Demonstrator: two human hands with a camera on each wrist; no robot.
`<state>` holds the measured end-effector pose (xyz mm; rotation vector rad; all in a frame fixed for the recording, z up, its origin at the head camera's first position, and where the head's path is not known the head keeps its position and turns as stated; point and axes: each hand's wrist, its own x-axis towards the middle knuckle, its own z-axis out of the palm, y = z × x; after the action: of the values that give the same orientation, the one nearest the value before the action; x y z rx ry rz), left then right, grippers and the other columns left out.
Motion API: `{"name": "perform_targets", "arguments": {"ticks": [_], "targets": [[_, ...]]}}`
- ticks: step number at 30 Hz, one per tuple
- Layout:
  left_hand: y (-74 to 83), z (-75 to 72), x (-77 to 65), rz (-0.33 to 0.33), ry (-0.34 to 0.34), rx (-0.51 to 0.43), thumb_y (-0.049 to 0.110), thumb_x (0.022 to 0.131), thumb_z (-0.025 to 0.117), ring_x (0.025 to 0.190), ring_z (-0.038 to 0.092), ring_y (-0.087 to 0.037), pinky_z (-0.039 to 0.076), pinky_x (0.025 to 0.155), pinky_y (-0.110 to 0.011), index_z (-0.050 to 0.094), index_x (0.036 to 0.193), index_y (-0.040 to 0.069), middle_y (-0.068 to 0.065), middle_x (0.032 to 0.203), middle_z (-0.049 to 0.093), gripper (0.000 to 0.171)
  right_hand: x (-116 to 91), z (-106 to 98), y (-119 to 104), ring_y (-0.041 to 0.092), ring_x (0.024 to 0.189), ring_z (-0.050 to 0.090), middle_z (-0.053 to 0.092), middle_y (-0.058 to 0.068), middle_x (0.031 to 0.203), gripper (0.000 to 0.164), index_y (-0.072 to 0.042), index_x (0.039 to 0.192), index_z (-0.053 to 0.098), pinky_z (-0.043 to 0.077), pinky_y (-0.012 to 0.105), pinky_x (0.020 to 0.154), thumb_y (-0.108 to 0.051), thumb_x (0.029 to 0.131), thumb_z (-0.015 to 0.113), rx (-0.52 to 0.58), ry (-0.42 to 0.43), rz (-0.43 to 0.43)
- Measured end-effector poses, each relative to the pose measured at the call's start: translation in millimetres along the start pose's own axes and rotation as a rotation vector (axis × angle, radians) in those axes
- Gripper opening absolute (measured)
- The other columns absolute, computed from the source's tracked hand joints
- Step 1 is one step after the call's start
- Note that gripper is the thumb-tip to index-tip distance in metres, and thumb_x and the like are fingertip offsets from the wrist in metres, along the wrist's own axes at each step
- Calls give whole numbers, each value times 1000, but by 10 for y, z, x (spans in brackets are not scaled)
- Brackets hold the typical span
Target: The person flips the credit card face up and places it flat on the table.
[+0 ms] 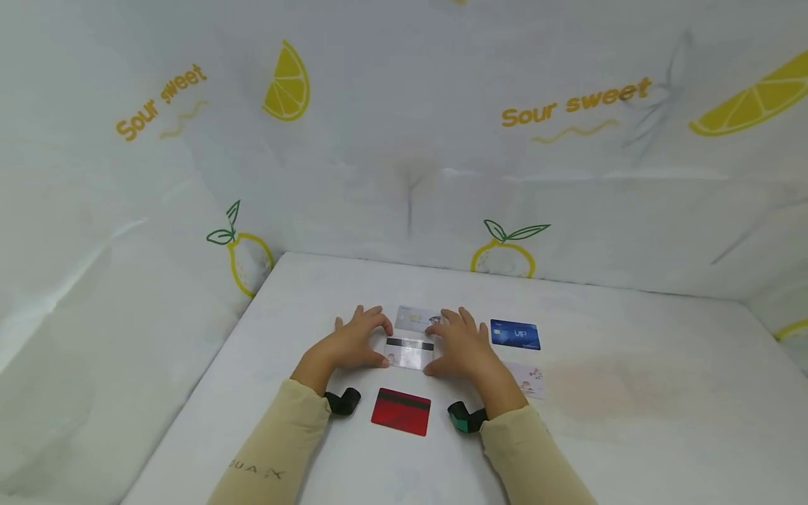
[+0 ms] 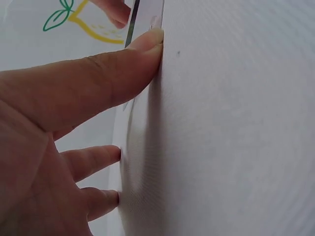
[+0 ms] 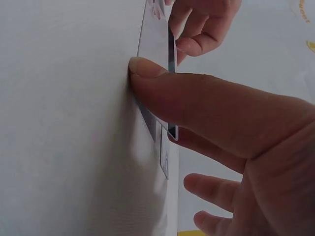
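Note:
A pale plastic card (image 1: pixel 409 355) with a black magnetic stripe along its far side is held between both hands. My left hand (image 1: pixel 355 342) pinches its left end, thumb at the near corner and index finger at the far one. At the right end my right hand (image 1: pixel 463 345) grips it the same way. In the right wrist view the card (image 3: pixel 155 44) appears edge-on close over the white surface, the thumb pressing its near corner. Just beyond it lies a silvery card (image 1: pixel 413 319), partly covered by the right fingers.
A red card (image 1: pixel 402 412) with a dark stripe lies nearer, between the forearms. To the right are a blue VIP card (image 1: pixel 515 334) and a white floral card (image 1: pixel 529 379), partly behind the right wrist. The white table (image 1: pixel 631 421) meets a lemon-printed wall covering (image 1: pixel 404 140).

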<state>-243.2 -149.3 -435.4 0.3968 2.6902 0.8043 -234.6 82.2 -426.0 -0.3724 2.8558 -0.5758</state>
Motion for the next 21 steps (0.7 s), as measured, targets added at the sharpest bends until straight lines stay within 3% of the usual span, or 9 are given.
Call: {"name": "perform_targets", "arguments": {"ticks": [9,21], "targets": [[12,-27,-11,3,-16,0,26,75,86,152,2,-39,-5,111,-72,57,103,28,-7,162,26,40,-42,14,-21,37,152,3,30,8,160,58,-21,119,71,1,71,113,-36,66,90,-24,-8,-45],[16,-34,-29,0,-16,-20,25,73,87,152,4,-39,-4,111,-74,56,118,29,-5,160,30,54,-63,-18,-10,36,152,9,37,7,157,57,-19,120,72,8,68,115,-41,70,86,-57,36,-102]]}}
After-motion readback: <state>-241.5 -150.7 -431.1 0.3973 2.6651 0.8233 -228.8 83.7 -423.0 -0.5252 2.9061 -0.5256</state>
